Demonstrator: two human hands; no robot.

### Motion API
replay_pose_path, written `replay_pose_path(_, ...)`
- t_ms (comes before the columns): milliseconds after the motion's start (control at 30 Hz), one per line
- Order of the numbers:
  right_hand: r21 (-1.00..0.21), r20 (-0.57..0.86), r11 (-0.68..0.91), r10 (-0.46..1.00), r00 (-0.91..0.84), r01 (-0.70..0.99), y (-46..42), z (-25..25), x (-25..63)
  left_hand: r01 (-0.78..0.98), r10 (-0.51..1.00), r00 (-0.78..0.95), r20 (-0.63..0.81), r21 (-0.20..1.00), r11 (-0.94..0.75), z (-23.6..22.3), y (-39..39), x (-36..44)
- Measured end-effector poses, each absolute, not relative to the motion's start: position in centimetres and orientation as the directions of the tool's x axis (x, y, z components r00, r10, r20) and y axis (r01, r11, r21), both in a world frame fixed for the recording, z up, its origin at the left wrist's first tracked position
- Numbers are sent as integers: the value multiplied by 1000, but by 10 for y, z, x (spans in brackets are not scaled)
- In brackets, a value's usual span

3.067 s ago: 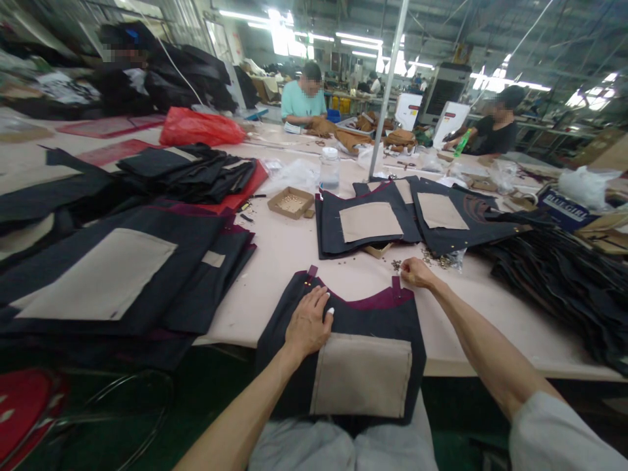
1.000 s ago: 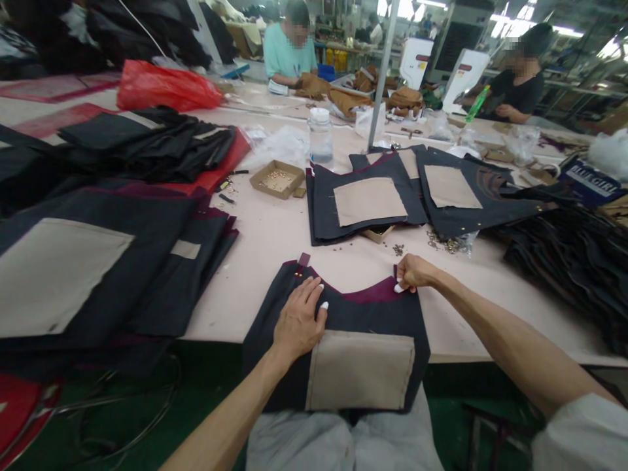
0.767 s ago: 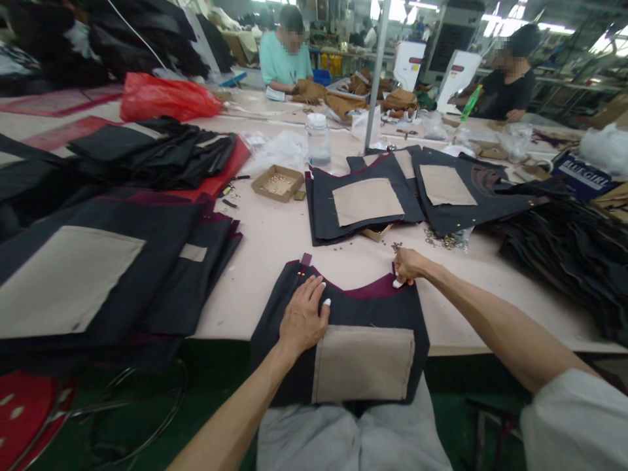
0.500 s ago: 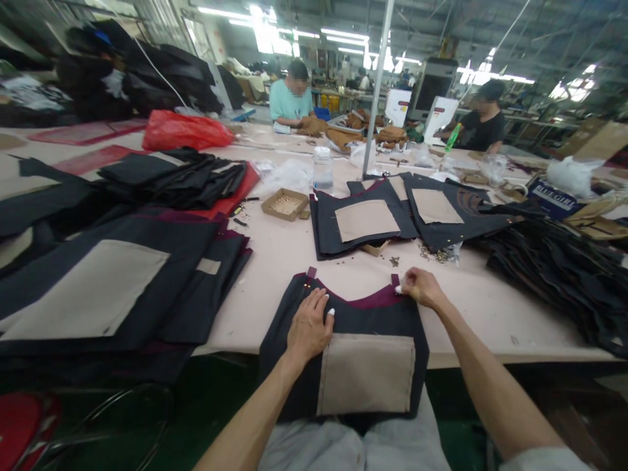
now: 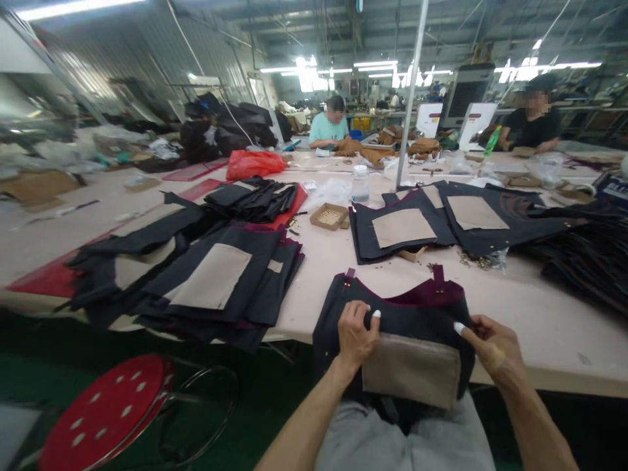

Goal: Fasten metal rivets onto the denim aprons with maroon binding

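Observation:
A dark fabric panel with a maroon upper edge, small maroon tabs and a beige patch pocket hangs over the table's front edge toward my lap. My left hand is closed on its left part, fingers bent and the thumb above the pocket. At the right edge, my right hand pinches the fabric between thumb and fingers. White coverings show on both thumb tips. Small gold-coloured studs sit below the left tab, and the right side of the panel is lifted and bent. Its underside is mostly hidden.
Similar panels lie stacked at left and beyond my hands. A small box of metal bits and a clear jar stand mid-table. A red stool is at lower left. Two people sit across the table.
My right hand has left the right tab and moved down to the panel's right edge, which is now lifted. My left hand's fingers have curled. The view has swung left.

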State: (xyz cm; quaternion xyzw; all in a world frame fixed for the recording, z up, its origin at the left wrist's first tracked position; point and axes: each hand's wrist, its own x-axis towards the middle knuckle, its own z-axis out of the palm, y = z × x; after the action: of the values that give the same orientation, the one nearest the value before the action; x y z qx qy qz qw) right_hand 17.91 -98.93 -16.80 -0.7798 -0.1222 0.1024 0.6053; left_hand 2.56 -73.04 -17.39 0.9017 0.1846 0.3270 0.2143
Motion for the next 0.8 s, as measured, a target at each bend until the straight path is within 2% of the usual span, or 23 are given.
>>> replay_pose_path(133, -999, -46, -40, 324, 945, -35, -978, -130, 131, 146, 477, 786, 393, 632, -761, -120, -803, 10)
replay_pose_path(267, -976, -48, 164, 464, 885, -139, -957, -118, 87, 187, 517, 825, 229, 752, -632, -75, -844, 0)
replay_pose_path(367, -939, -31, 268, 560, 828, -216, -940, -117, 65, 272, 566, 818, 107, 794, -544, -66, -843, -6)
replay_pose_path(467, -909, 11, 312, 684, 730, -278, -932, -114, 56, 302, 623, 775, 107, 803, -514, -66, -830, -12)
replay_pose_path(567, -880, 26, 323, 763, 646, -347, -935, -110, 66, 244, 607, 784, 132, 833, -496, -52, -816, -21)
replay_pose_path(700, -841, 58, 422, 692, 719, -339, -940, -115, 108, 160, 532, 843, 76, 910, -383, -14, -805, -36)
replay_pose_path(800, -871, 58, 396, 671, 739, -291, -937, -123, 148, 71, 494, 866, 79, 958, -278, 12, -798, -44)
